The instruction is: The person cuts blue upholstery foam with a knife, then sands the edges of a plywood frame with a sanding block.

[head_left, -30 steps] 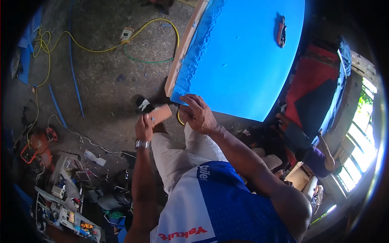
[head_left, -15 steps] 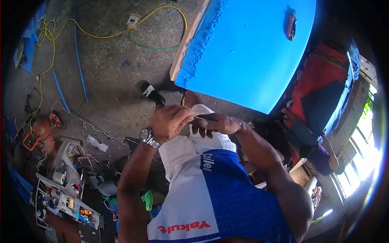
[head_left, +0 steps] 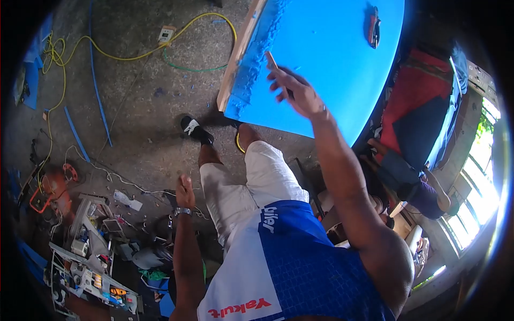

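My right hand [head_left: 300, 92] is raised over the near left part of a large blue foam-like panel [head_left: 326, 80]. A short, thin, flat orange-brown strip [head_left: 271, 59] juts out past its fingers; its exact kind is hard to make out. Motion slightly blurs these fingers, which are bent around the strip. My left hand [head_left: 185, 193], with a metal wristwatch [head_left: 183, 211] at the wrist, hangs beside my left thigh. Its fingers look loosely extended and nothing shows in them. Red-handled pliers or snips [head_left: 373, 29] lie on the panel's far right part.
A wooden strip [head_left: 235, 67] edges the panel, with blue shavings beside it. A yellow cord [head_left: 134, 58] and an outlet box [head_left: 166, 34] lie on the concrete floor. Cluttered tools [head_left: 96, 267] fill the lower left. Another person [head_left: 412, 187] is at the right.
My hands were together at my lap around a thin piece. They have parted: the right went forward over the panel with the strip, the left dropped back to my side.
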Motion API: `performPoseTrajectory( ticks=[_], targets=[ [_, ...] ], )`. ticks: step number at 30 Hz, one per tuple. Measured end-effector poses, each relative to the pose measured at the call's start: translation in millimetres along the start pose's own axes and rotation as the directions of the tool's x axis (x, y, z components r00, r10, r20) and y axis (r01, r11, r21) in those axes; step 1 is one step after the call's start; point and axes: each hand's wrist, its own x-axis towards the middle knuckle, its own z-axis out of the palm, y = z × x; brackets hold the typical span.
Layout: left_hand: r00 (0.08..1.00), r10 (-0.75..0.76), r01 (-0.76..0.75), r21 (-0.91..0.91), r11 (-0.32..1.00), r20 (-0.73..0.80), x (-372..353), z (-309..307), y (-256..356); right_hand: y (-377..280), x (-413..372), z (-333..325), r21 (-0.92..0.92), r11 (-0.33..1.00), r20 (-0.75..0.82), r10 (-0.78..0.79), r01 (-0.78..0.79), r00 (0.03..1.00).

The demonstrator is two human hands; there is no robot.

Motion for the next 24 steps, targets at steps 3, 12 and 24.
performPoseTrajectory(
  ticks=[3, 12, 24],
  targets=[
    [0.974, -0.209, 0.213, -0.042, 0.976, 0.092, -27, -3, -2, -18, 51, -13, -0.916, 0.256, 0.024, -0.735, 0.31, 0.678],
    [0.993, -0.113, 0.116, -0.127, 0.985, 0.033, -7, -28, -43, 26, 70, 29, -0.986, 0.156, -0.161, -0.752, -0.065, 0.639],
    [0.993, -0.061, 0.061, -0.005, 0.998, 0.098, 36, -108, -103, 51, -11, 100, -0.962, 0.226, -0.27, -0.733, -0.151, 0.625]
  ],
)
